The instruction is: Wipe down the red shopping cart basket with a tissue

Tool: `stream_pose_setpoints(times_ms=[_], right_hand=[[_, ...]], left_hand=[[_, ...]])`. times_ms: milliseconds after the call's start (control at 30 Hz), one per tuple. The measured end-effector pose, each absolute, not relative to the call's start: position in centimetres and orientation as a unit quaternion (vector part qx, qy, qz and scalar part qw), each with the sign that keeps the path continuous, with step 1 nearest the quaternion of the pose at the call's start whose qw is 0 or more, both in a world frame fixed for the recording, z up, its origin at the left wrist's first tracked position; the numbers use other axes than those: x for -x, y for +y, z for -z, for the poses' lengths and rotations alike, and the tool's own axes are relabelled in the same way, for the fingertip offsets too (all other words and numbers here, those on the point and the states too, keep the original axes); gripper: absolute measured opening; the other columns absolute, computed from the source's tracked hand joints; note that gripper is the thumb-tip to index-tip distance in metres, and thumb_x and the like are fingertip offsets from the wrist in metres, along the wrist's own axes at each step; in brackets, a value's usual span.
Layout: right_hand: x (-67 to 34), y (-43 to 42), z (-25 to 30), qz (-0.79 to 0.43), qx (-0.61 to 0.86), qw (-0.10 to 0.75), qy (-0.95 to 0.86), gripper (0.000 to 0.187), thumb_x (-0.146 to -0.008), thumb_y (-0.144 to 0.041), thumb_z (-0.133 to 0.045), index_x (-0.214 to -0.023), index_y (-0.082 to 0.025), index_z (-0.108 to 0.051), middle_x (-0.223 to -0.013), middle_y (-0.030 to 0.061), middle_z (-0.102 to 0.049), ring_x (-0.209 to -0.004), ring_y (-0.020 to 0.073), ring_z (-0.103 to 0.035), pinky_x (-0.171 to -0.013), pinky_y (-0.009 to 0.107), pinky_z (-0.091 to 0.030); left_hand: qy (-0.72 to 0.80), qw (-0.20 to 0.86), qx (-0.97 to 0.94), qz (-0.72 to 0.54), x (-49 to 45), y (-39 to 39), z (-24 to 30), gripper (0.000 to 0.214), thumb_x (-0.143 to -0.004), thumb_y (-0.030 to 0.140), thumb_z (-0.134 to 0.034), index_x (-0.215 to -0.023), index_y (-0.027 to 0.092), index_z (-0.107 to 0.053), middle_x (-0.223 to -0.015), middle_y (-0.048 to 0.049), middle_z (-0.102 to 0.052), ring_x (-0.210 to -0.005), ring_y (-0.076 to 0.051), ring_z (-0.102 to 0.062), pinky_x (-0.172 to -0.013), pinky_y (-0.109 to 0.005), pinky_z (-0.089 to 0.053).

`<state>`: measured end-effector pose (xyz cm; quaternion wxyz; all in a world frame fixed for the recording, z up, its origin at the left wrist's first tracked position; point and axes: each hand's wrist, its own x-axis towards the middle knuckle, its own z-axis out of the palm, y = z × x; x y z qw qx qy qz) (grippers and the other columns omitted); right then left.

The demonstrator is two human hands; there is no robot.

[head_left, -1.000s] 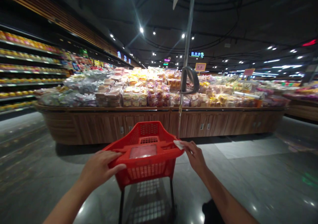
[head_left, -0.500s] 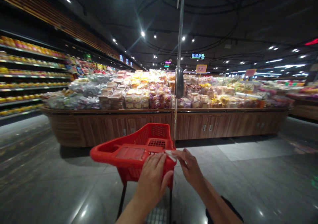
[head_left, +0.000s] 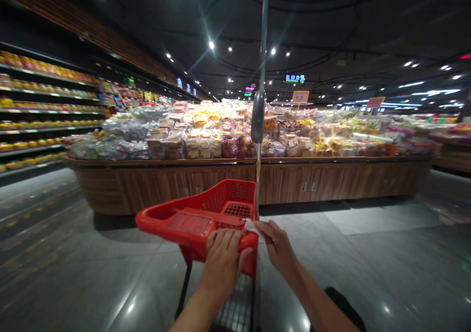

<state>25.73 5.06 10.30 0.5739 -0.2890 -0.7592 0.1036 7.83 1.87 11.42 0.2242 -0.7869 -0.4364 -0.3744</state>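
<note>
A red plastic shopping cart (head_left: pixel 191 221) stands in front of me on the shiny floor, angled to the left. My left hand (head_left: pixel 224 261) is wrapped over the right end of its red handle. My right hand (head_left: pixel 275 246) is just right of the handle's end, fingers pinched together at the base of a thin metal pole (head_left: pixel 259 101) that rises from the cart. A small white scrap seen earlier between those fingers is hidden now.
A long wooden display island (head_left: pixel 257 182) piled with bagged baked goods (head_left: pixel 221 130) runs across the aisle ahead. Stocked shelves (head_left: pixel 40 111) line the left wall. Grey polished floor (head_left: pixel 386 253) spreads to both sides. Price signs (head_left: pixel 300 96) stand above the goods.
My left hand slid from the handle's left end to its right end and gripped it. The cart swung to the left. My right hand stayed by the pole.
</note>
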Motion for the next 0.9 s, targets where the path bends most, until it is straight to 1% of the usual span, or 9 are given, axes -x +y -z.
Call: stream_pose_setpoints(times_ms=[67, 133, 200, 267, 333, 467, 567, 733, 900], right_hand=[[-25.2, 5.4, -9.3, -0.116, 0.323, 0.607, -0.717, 0.046, -0.077, -0.006, -0.046, -0.115, -0.025, -0.064, -0.1, 0.0043, -0.07, -0.085, 0.0192, -0.065, -0.075, 0.03, -0.053], [-24.3, 4.6, -8.0, -0.148, 0.353, 0.649, -0.658, 0.045, -0.079, -0.007, -0.045, -0.116, -0.025, -0.064, -0.107, 0.004, -0.069, -0.095, 0.0192, -0.065, -0.083, 0.03, -0.053], [-23.3, 3.1, -6.5, -0.179, 0.383, 0.677, -0.603, 0.04, -0.083, -0.011, -0.046, -0.116, -0.025, -0.063, -0.115, 0.0039, -0.066, -0.105, 0.0194, -0.063, -0.091, 0.031, -0.051], [-22.4, 1.7, -5.3, -0.198, 0.405, 0.688, -0.568, 0.033, -0.085, -0.017, -0.051, -0.115, -0.024, -0.064, -0.118, 0.0053, -0.065, -0.109, 0.0208, -0.061, -0.093, 0.032, -0.05], [-21.9, 1.3, -4.5, -0.207, 0.419, 0.694, -0.547, 0.031, -0.085, -0.021, -0.054, -0.115, -0.022, -0.064, -0.118, 0.007, -0.065, -0.109, 0.0219, -0.061, -0.093, 0.033, -0.051], [-21.9, 2.6, -4.4, -0.198, 0.423, 0.711, -0.526, 0.03, -0.088, -0.021, -0.049, -0.113, -0.02, -0.065, -0.115, 0.0078, -0.067, -0.108, 0.0218, -0.062, -0.094, 0.035, -0.05], [-21.9, 2.3, -4.8, -0.175, 0.401, 0.72, -0.539, 0.03, -0.088, -0.018, -0.048, -0.112, -0.023, -0.065, -0.115, 0.0058, -0.067, -0.106, 0.0205, -0.062, -0.092, 0.034, -0.051], [-21.8, -0.4, -5.3, -0.138, 0.309, 0.695, -0.634, 0.034, -0.086, -0.011, -0.049, -0.11, -0.031, -0.064, -0.11, 0.0018, -0.068, -0.101, 0.0189, -0.064, -0.084, 0.032, -0.054], [-22.4, 1.1, -6.1, -0.105, 0.351, 0.706, -0.606, 0.034, -0.087, -0.011, -0.046, -0.109, -0.027, -0.065, -0.106, 0.0032, -0.07, -0.098, 0.0174, -0.066, -0.084, 0.028, -0.055]], left_hand=[[-0.433, 0.223, 0.788, 0.376, -7.9, 1.8, -11.4, 0.026, -0.088, 0.034, -0.048, -0.107, 0.018, -0.053, -0.1, -0.0061, -0.065, -0.096, -0.024, -0.055, -0.091, -0.042, -0.035], [-0.429, 0.225, 0.788, 0.379, -8.1, 1.7, -11.3, 0.026, -0.087, 0.034, -0.048, -0.108, 0.018, -0.053, -0.1, -0.0066, -0.065, -0.097, -0.024, -0.055, -0.092, -0.042, -0.034], [-0.427, 0.223, 0.786, 0.386, -8.1, 1.5, -11.2, 0.026, -0.087, 0.032, -0.047, -0.108, 0.018, -0.053, -0.101, -0.0069, -0.065, -0.097, -0.025, -0.055, -0.093, -0.042, -0.033], [-0.425, 0.217, 0.785, 0.396, -8.1, 1.3, -11.1, 0.026, -0.087, 0.031, -0.046, -0.108, 0.018, -0.053, -0.101, -0.007, -0.066, -0.098, -0.024, -0.055, -0.093, -0.042, -0.032], [-0.419, 0.215, 0.784, 0.404, -8.0, 1.1, -11.1, 0.025, -0.087, 0.031, -0.046, -0.107, 0.018, -0.054, -0.101, -0.0072, -0.066, -0.099, -0.024, -0.055, -0.094, -0.041, -0.031], [-0.409, 0.209, 0.787, 0.412, -7.6, 0.7, -11.0, 0.024, -0.087, 0.029, -0.047, -0.107, 0.018, -0.054, -0.1, -0.0067, -0.066, -0.099, -0.024, -0.055, -0.095, -0.041, -0.029], [-0.406, 0.207, 0.788, 0.414, -7.3, 0.5, -10.9, 0.024, -0.086, 0.029, -0.049, -0.107, 0.018, -0.055, -0.101, -0.0065, -0.066, -0.1, -0.024, -0.055, -0.096, -0.041, -0.029], [-0.402, 0.204, 0.797, 0.402, -6.9, 0.3, -11.1, 0.027, -0.086, 0.026, -0.047, -0.11, 0.018, -0.053, -0.102, -0.0068, -0.066, -0.1, -0.023, -0.054, -0.095, -0.04, -0.03], [-0.399, 0.205, 0.801, 0.397, -6.5, 0.3, -11.1, 0.027, -0.084, 0.026, -0.05, -0.109, 0.017, -0.053, -0.103, -0.0079, -0.065, -0.102, -0.025, -0.053, -0.095, -0.042, -0.03]])
